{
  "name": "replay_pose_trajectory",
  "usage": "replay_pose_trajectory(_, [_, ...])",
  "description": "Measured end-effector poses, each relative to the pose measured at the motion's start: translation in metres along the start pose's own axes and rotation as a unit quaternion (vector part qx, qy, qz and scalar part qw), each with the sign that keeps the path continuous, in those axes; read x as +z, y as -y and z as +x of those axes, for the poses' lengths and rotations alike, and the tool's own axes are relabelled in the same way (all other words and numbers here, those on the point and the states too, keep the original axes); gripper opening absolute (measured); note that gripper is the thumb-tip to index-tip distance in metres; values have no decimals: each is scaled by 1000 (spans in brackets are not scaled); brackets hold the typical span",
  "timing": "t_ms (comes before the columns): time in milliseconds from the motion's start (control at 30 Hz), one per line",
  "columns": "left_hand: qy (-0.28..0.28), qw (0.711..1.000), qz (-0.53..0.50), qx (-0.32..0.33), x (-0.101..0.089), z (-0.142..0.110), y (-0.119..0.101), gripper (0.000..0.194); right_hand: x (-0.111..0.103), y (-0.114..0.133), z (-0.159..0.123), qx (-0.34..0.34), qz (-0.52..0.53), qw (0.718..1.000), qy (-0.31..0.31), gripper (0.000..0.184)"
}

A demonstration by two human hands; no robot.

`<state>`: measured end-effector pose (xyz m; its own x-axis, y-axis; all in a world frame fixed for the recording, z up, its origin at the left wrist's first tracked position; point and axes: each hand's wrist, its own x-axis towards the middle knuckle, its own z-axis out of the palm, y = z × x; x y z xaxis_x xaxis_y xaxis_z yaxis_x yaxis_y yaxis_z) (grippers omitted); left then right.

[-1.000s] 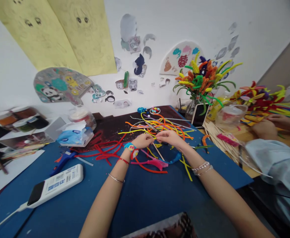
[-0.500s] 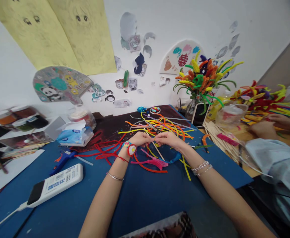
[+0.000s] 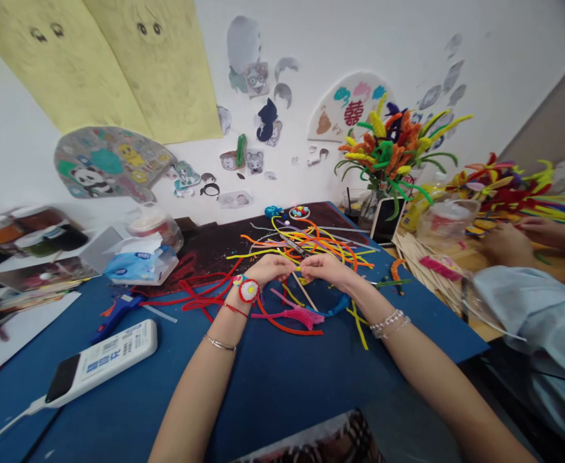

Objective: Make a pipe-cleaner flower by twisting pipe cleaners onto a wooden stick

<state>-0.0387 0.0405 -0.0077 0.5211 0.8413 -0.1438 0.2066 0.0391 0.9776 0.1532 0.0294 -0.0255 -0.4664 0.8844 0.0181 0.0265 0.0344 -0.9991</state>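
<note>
My left hand (image 3: 269,269) and my right hand (image 3: 325,267) are both closed, close together over the blue mat (image 3: 273,379). Between their fingertips runs a thin yellow pipe cleaner (image 3: 298,268), pinched at each end. A wooden stick (image 3: 304,290) slants down from between the hands. Under and behind the hands lies a tangle of pipe cleaners (image 3: 311,243) in orange, yellow and red. A pink tassel piece (image 3: 302,315) and red pipe cleaners (image 3: 200,296) lie on the mat near my wrists.
A white remote control (image 3: 100,360) lies front left, a blue glue gun (image 3: 118,307) and a tissue pack (image 3: 138,265) behind it. A vase of pipe-cleaner flowers (image 3: 389,154) stands at the back right. Another person's hands (image 3: 504,243) and pale sleeve (image 3: 533,308) work at the right.
Both hands have stayed together over the pile. My left wrist has turned so the round wrist ornament faces up; the view has shifted slightly.
</note>
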Motion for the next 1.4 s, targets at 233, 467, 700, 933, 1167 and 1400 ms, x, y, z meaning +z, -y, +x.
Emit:
replay_pose_trajectory(233, [36,996,-76,25,4,-4,3,32,0,6,-4,-2,45,998,50,23])
replay_pose_trajectory(467, [31,999,-2,32,1,-6,-2,35,-1,7,-6,2,41,996,75,25])
replay_pose_trajectory(700, [54,998,27,11,-7,-5,-1,34,0,-1,-3,12,26,995,96,29])
replay_pose_trajectory(933, [75,997,12,21,-8,-6,4,33,2,-2,-3,32,28,992,120,30])
replay_pose_trajectory(1167, [32,993,109,21,-17,-5,4,32,-4,-9,2,17,-17,997,68,31])
replay_pose_trajectory(1400, [129,915,380,25,-11,-10,-2,29,-19,-12,9,-98,-357,926,-76,18])
